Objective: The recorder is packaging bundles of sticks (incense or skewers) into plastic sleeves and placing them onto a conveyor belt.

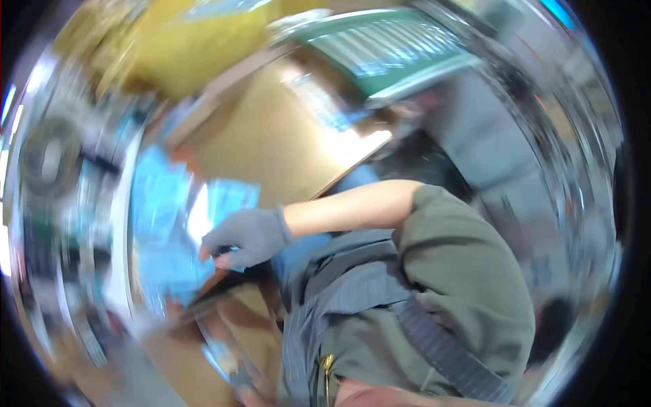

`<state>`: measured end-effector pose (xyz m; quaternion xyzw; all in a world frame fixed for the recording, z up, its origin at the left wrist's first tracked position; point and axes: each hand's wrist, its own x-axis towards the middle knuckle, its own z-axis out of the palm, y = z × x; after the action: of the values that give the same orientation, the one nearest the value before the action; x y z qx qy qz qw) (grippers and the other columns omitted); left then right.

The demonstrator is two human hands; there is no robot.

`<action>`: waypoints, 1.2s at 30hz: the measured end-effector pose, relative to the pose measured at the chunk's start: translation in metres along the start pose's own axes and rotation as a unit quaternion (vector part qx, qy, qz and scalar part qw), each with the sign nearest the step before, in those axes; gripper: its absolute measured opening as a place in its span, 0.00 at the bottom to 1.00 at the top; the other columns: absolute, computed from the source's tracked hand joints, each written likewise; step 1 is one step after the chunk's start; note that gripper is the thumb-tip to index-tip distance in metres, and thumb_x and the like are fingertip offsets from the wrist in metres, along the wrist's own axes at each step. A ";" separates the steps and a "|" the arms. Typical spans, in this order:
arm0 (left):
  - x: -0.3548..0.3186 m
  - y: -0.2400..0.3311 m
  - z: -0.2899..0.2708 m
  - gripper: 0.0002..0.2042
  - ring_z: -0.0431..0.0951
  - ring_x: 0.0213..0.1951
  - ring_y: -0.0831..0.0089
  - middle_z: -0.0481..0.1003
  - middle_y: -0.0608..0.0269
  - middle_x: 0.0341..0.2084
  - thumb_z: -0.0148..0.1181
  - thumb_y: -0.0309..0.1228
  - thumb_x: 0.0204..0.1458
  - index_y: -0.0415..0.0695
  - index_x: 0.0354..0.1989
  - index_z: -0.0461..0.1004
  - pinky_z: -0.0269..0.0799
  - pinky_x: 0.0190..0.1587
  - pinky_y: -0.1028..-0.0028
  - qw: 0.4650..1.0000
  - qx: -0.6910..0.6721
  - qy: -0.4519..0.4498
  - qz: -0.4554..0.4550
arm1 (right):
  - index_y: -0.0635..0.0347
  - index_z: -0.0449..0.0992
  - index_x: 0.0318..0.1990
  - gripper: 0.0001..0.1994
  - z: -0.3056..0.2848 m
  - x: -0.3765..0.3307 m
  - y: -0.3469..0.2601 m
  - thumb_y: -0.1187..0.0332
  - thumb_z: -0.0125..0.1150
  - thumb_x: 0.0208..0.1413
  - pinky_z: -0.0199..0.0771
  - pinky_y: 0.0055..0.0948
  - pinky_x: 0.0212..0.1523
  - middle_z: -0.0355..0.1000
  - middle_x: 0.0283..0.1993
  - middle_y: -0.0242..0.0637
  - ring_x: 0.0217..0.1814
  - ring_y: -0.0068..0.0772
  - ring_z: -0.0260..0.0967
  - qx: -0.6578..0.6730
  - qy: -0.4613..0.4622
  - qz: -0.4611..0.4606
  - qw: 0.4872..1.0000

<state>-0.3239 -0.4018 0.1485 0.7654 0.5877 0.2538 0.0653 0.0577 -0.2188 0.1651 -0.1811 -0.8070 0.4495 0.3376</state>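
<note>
Left of centre, I see one gloved hand point(247, 237) reaching across the body from the right side of the picture, a bare forearm behind it and a green sleeve at the shoulder. From that run I take it for the right hand, though the heavy blur leaves some doubt. Its fingers curl down and leftward, with the fingertips point(207, 252) on or just over the near edge of a pale blue sheet point(230, 200); I cannot tell whether they pinch that sheet or only rest against it, so how far the hand is closed stays uncertain. More blue sheets point(159, 224) lie in a loose spread just to the left of the hand, their long sides running roughly up and down the picture, so the sheets lie leftward and slightly ahead of the fingertips. A brown cardboard box point(271, 142) stands beyond them, with a green slatted crate point(386, 51) farther back. I see no left hand anywhere, so this gloved hand is the only one near the sheets.
</note>
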 end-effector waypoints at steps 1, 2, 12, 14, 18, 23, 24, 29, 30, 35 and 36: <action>0.061 -0.007 0.018 0.23 0.77 0.30 0.64 0.75 0.50 0.28 0.49 0.45 0.58 0.39 0.53 0.66 0.75 0.38 0.71 0.998 -0.003 0.019 0.060 | 0.58 0.73 0.47 0.14 -0.026 -0.027 0.004 0.63 0.56 0.55 0.70 0.31 0.43 0.75 0.37 0.38 0.40 0.31 0.72 -0.052 0.035 0.085 0.994; 0.103 -0.001 0.027 0.22 0.77 0.30 0.64 0.75 0.50 0.28 0.49 0.44 0.58 0.39 0.53 0.66 0.75 0.38 0.72 0.994 -0.003 0.038 0.105 | 0.59 0.73 0.47 0.15 -0.048 -0.063 0.011 0.63 0.56 0.55 0.70 0.31 0.44 0.75 0.37 0.37 0.41 0.29 0.72 -0.068 0.110 0.139 0.982; 0.281 0.140 0.179 0.14 0.73 0.33 0.71 0.75 0.62 0.32 0.53 0.38 0.55 0.37 0.37 0.74 0.68 0.35 0.71 0.964 -0.238 0.058 0.104 | 0.53 0.34 0.71 0.42 -0.219 -0.305 -0.054 0.74 0.52 0.53 0.71 0.25 0.41 0.71 0.40 0.41 0.35 0.24 0.69 -0.275 0.715 0.139 0.627; 0.291 0.154 0.232 0.11 0.74 0.31 0.66 0.75 0.58 0.28 0.53 0.36 0.54 0.39 0.33 0.74 0.69 0.35 0.68 0.966 -0.114 -0.169 0.161 | 0.52 0.34 0.71 0.44 -0.270 -0.333 -0.057 0.74 0.55 0.50 0.71 0.26 0.43 0.72 0.40 0.43 0.40 0.28 0.71 -0.260 0.750 0.172 0.584; 0.244 0.158 0.295 0.10 0.73 0.27 0.53 0.74 0.52 0.23 0.54 0.35 0.52 0.41 0.29 0.74 0.67 0.31 0.63 0.984 -0.010 -0.040 0.175 | 0.49 0.33 0.71 0.45 -0.355 -0.413 -0.059 0.66 0.55 0.48 0.69 0.37 0.48 0.72 0.46 0.52 0.45 0.46 0.72 -0.327 0.734 0.395 0.446; 0.216 0.198 0.297 0.15 0.74 0.37 0.54 0.75 0.48 0.34 0.50 0.40 0.56 0.40 0.39 0.73 0.68 0.41 0.63 0.986 -0.050 -0.129 0.092 | 0.48 0.42 0.70 0.40 -0.425 -0.475 -0.044 0.67 0.49 0.47 0.67 0.41 0.53 0.70 0.50 0.57 0.52 0.52 0.70 -0.343 0.643 0.561 0.392; 0.212 0.205 0.290 0.18 0.75 0.44 0.54 0.75 0.46 0.40 0.48 0.42 0.58 0.40 0.46 0.73 0.69 0.48 0.64 0.970 -0.019 -0.240 0.026 | 0.48 0.45 0.70 0.39 -0.434 -0.466 -0.039 0.68 0.48 0.47 0.67 0.41 0.53 0.70 0.49 0.57 0.52 0.51 0.70 -0.334 0.634 0.569 0.403; 0.231 0.255 0.326 0.15 0.75 0.42 0.51 0.75 0.48 0.39 0.49 0.41 0.58 0.46 0.46 0.73 0.71 0.44 0.61 0.933 -0.076 -0.334 0.109 | 0.43 0.42 0.70 0.35 -0.490 -0.503 -0.004 0.66 0.45 0.54 0.70 0.43 0.48 0.72 0.47 0.52 0.47 0.50 0.73 -0.423 0.653 0.537 0.326; 0.235 0.260 0.339 0.15 0.75 0.42 0.51 0.75 0.48 0.39 0.49 0.41 0.58 0.46 0.46 0.73 0.71 0.44 0.61 0.935 -0.072 -0.329 0.109 | 0.41 0.40 0.71 0.35 -0.498 -0.503 -0.002 0.64 0.45 0.55 0.70 0.43 0.47 0.72 0.48 0.52 0.46 0.50 0.73 -0.399 0.674 0.520 0.341; 0.248 0.276 0.373 0.15 0.76 0.41 0.52 0.75 0.46 0.39 0.48 0.42 0.59 0.47 0.46 0.73 0.71 0.44 0.63 0.904 -0.041 -0.420 0.067 | 0.40 0.46 0.69 0.32 -0.541 -0.532 0.034 0.59 0.47 0.57 0.69 0.47 0.44 0.69 0.49 0.49 0.43 0.49 0.72 -0.477 0.666 0.519 0.243; 0.247 0.281 0.378 0.15 0.77 0.41 0.52 0.75 0.45 0.38 0.48 0.42 0.59 0.47 0.46 0.73 0.71 0.44 0.63 0.902 -0.034 -0.428 0.051 | 0.40 0.46 0.69 0.32 -0.541 -0.546 0.043 0.59 0.47 0.57 0.69 0.47 0.44 0.69 0.49 0.49 0.43 0.49 0.72 -0.475 0.662 0.527 0.242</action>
<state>0.1399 -0.1806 0.0118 0.8266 0.4545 -0.0754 0.3231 0.8259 -0.1949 0.1193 -0.9269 -0.0902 -0.2162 0.2930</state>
